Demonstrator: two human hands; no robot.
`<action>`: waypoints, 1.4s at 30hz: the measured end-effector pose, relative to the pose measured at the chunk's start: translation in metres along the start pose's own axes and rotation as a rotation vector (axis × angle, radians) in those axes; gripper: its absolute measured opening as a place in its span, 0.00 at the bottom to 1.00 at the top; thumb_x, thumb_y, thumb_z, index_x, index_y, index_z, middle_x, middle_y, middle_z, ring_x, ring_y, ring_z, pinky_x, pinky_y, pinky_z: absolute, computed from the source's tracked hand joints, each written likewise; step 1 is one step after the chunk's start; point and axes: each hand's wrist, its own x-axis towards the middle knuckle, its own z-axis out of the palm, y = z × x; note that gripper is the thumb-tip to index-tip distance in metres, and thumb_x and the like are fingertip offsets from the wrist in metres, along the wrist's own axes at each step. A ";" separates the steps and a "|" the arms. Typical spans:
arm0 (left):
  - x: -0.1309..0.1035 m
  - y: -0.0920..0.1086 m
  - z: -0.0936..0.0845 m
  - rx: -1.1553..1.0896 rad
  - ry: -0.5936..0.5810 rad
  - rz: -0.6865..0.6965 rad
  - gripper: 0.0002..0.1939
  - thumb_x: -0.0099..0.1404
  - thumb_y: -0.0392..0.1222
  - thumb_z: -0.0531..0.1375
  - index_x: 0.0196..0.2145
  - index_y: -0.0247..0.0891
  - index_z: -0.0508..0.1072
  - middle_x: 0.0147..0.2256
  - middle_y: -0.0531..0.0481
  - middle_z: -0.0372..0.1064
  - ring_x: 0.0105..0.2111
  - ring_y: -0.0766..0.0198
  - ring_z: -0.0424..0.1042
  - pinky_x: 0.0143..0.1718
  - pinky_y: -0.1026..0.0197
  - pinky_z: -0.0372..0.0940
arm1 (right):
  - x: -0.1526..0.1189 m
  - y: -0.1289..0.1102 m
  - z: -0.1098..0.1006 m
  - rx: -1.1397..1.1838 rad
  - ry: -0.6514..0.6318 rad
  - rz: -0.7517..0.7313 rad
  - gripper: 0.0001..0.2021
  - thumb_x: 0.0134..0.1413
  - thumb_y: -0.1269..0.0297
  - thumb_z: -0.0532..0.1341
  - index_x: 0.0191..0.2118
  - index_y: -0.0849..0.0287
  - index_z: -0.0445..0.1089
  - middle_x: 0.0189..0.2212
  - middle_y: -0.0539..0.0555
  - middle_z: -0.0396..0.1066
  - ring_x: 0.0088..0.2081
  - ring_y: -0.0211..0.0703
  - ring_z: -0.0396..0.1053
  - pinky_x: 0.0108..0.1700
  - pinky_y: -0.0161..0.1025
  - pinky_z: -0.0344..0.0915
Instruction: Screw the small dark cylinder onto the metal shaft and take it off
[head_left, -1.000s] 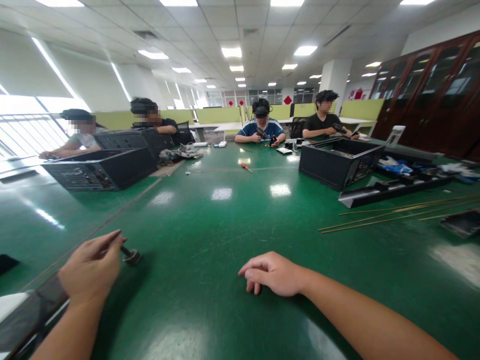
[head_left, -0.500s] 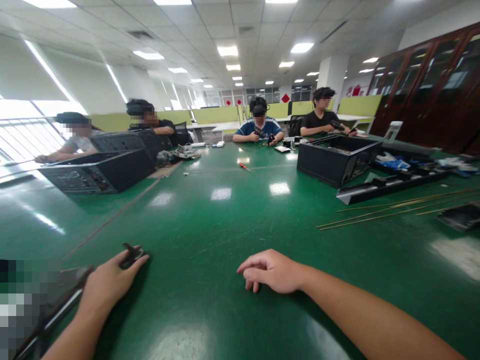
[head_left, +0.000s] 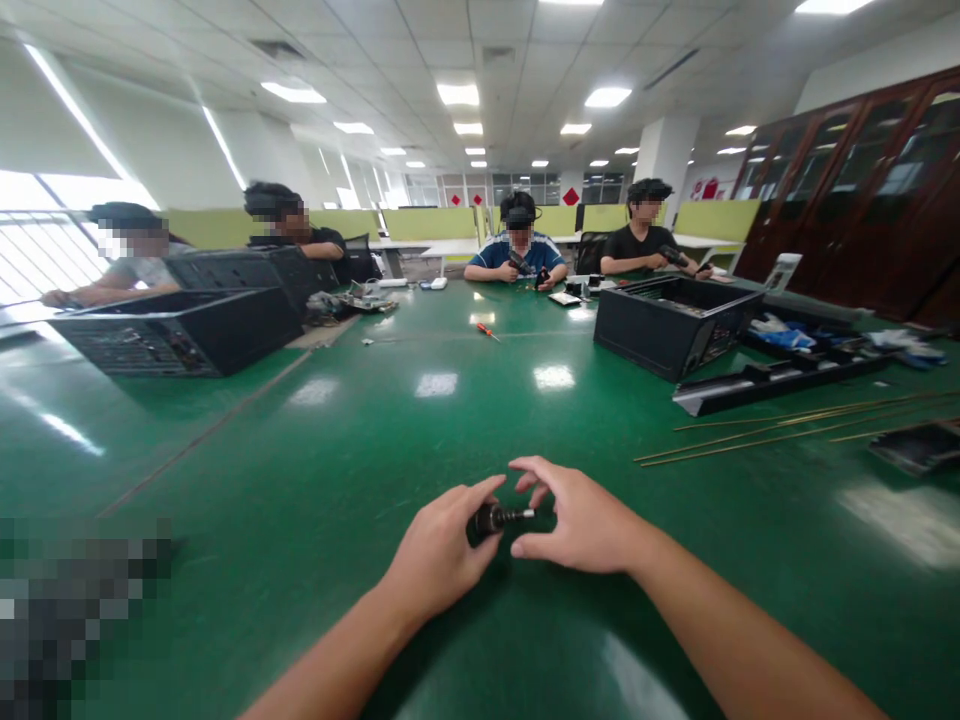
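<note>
In the head view my left hand (head_left: pixel 448 548) is closed around a black cordless screwdriver (head_left: pixel 487 520), whose bit points to the right. Most of its body is hidden by my fingers. My right hand (head_left: pixel 581 515) faces it with thumb and fingers apart, curved around the tip of the bit. I see nothing held in it, and a small gap seems to lie between its fingers and the bit. Both hands are just above the green tabletop (head_left: pixel 360 440).
Black computer cases stand at left (head_left: pixel 255 330) and right (head_left: pixel 637 325). A red screwdriver (head_left: pixel 486 331) lies far ahead. Thin brass-coloured rods (head_left: pixel 765 425) and a long dark metal panel (head_left: pixel 750 388) lie at right. Several people sit across the table.
My left hand has swung from the left to the middle with the cordless screwdriver in it, now beside my right hand. My right hand has opened its fingers and shifted slightly right.
</note>
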 end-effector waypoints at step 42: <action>0.005 -0.031 0.022 -0.305 0.156 0.018 0.15 0.56 0.29 0.64 0.41 0.41 0.77 0.39 0.48 0.74 0.40 0.61 0.74 0.44 0.58 0.69 | 0.026 0.043 0.049 0.135 0.074 -0.007 0.05 0.54 0.66 0.63 0.38 0.58 0.70 0.28 0.47 0.70 0.28 0.37 0.65 0.31 0.33 0.58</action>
